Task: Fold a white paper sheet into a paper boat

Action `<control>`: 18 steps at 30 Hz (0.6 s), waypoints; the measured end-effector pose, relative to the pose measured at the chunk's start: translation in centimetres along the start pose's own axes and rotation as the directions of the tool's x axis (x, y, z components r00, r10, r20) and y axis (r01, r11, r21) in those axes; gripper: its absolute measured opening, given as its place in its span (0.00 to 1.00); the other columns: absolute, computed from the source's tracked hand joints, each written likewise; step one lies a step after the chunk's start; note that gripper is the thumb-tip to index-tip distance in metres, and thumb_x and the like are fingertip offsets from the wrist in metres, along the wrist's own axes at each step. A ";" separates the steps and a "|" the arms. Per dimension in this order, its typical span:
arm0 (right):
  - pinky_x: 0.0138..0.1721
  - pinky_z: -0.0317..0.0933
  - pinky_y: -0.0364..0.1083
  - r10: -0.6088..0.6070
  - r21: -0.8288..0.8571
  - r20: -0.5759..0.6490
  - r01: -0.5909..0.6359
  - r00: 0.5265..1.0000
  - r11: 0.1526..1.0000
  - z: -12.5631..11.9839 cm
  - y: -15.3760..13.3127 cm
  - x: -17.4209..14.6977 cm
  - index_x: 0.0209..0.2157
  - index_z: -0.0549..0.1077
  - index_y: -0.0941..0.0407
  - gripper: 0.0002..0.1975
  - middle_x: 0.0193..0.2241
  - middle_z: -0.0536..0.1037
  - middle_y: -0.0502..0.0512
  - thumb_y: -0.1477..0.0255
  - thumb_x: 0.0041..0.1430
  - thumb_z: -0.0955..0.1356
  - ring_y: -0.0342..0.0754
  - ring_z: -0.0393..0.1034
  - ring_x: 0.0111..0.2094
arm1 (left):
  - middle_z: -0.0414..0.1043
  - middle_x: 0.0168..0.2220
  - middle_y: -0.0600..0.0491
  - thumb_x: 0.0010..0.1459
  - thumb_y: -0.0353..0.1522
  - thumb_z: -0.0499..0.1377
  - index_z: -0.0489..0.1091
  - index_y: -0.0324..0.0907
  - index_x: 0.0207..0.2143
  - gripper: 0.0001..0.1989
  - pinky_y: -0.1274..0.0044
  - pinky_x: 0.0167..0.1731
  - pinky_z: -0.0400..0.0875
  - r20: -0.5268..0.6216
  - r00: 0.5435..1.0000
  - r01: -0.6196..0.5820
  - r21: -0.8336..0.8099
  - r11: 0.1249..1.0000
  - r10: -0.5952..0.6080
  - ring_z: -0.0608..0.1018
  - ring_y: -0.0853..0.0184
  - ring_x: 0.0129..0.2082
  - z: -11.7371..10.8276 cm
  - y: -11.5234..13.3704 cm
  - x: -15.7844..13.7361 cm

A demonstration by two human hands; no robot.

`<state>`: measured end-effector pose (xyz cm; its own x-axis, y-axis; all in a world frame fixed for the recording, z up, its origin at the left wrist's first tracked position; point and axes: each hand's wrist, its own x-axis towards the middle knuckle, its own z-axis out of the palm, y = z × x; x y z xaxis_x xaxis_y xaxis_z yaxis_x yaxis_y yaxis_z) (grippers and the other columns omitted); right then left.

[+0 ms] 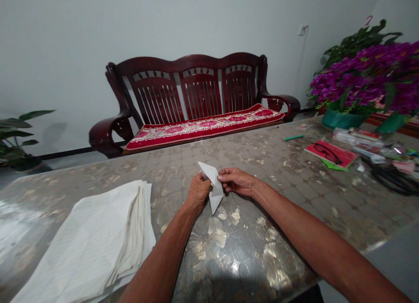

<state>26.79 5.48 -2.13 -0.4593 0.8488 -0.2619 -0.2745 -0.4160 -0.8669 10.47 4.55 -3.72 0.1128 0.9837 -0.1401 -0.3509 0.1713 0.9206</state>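
A small piece of folded white paper [215, 194], with pointed ends at top and bottom, is held just above the table between both hands. My left hand [198, 192] is closed on its left side, the thumb lying across the paper. From the right, my right hand [238, 182] pinches its upper right edge between thumb and fingers. Some fingers of the left hand are hidden behind the paper. To the left of my left forearm lies a thick stack of white paper sheets [94, 237] with uneven edges.
A patterned cover lies on the table [262, 163]. Toward the right are a green pen [294, 137], eyeglasses [327, 153] on a red booklet [347, 157], black cable [394, 178] and purple flowers [360, 72] in a green pot. Behind the table stands a wooden bench [199, 91] with a red cushion.
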 end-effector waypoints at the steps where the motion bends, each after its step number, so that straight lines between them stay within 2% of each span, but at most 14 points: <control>1: 0.20 0.60 0.37 0.000 -0.003 0.002 0.000 1.000 1.000 0.0 0.0 0.0 0.30 0.74 0.59 0.20 0.20 0.73 0.45 0.68 0.39 0.82 0.37 0.64 0.20 | 0.79 0.27 0.51 0.37 0.31 0.71 0.77 0.37 0.36 0.20 0.78 0.24 0.68 0.006 1.000 0.008 0.004 1.000 -0.008 0.77 0.67 0.21 0.0 0.1 0.0; 6: 0.17 0.58 0.37 -0.004 -0.012 0.060 0.005 0.998 1.000 -0.5 -0.1 -0.1 0.30 0.73 0.58 0.18 0.16 0.69 0.43 0.65 0.43 0.80 0.37 0.61 0.17 | 0.78 0.25 0.52 0.36 0.32 0.73 0.77 0.37 0.35 0.20 0.80 0.22 0.64 0.042 0.998 0.039 0.013 0.999 -0.039 0.74 0.70 0.19 -0.1 0.7 -0.2; 9: 0.18 0.61 0.38 0.008 -0.017 0.098 -0.007 0.995 1.000 -0.9 -0.1 -0.2 0.32 0.73 0.58 0.18 0.15 0.69 0.43 0.64 0.46 0.79 0.38 0.61 0.16 | 0.78 0.25 0.52 0.36 0.32 0.73 0.77 0.36 0.36 0.21 0.80 0.21 0.62 0.041 0.997 0.059 0.011 0.998 -0.059 0.73 0.70 0.19 -0.2 1.1 -0.3; 13: 0.20 0.64 0.39 0.020 -0.014 0.105 -0.019 0.994 1.000 -1.0 -0.1 -0.1 0.32 0.72 0.58 0.17 0.16 0.70 0.44 0.65 0.46 0.79 0.39 0.64 0.17 | 0.79 0.27 0.51 0.37 0.30 0.70 0.77 0.36 0.38 0.20 0.80 0.22 0.64 0.049 0.997 0.066 -0.003 0.998 -0.066 0.74 0.70 0.20 -0.3 1.2 -0.3; 18: 0.20 0.63 0.38 -0.006 0.012 0.075 0.005 0.997 1.000 -0.8 0.0 -0.1 0.35 0.74 0.58 0.17 0.18 0.70 0.43 0.68 0.46 0.79 0.38 0.63 0.18 | 0.80 0.28 0.50 0.37 0.30 0.71 0.77 0.36 0.39 0.22 0.77 0.25 0.69 0.073 0.996 0.055 -0.031 0.998 -0.053 0.77 0.67 0.22 -0.2 1.0 -0.3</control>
<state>27.56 5.67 -2.43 -0.5192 0.8247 -0.2241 -0.2867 -0.4151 -0.8634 9.91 4.44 -2.86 0.1990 0.9666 -0.1612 -0.3729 0.2269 0.8997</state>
